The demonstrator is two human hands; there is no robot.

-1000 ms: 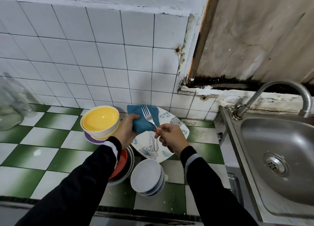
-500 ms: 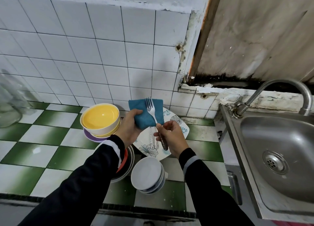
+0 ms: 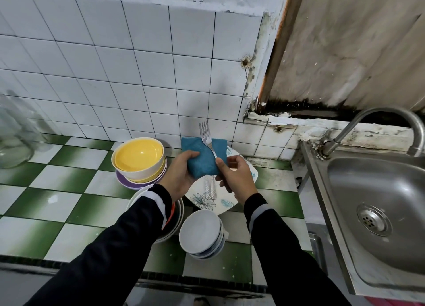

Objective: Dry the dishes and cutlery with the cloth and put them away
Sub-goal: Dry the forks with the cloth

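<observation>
My left hand [image 3: 178, 175] grips a folded blue cloth [image 3: 202, 158] above the counter. My right hand [image 3: 236, 179] holds a metal fork [image 3: 207, 139] by its handle, tines up, with the fork lying against the front of the cloth. Below both hands a white floral plate [image 3: 207, 201] carries two more cutlery handles [image 3: 210, 188]. A yellow bowl [image 3: 139, 157] stands stacked on a purple dish at the left. A stack of white bowls [image 3: 201, 233] sits near the counter's front, and a red-lined bowl [image 3: 174, 216] is half hidden under my left sleeve.
A steel sink [image 3: 377, 216] with a curved tap [image 3: 377, 126] fills the right side. A glass jar [image 3: 13, 135] stands at the far left on the green and white checked counter [image 3: 57, 190]. White wall tiles rise behind.
Both hands have risen a little with cloth and fork. The fork now stands more upright, its tines above the cloth's top edge.
</observation>
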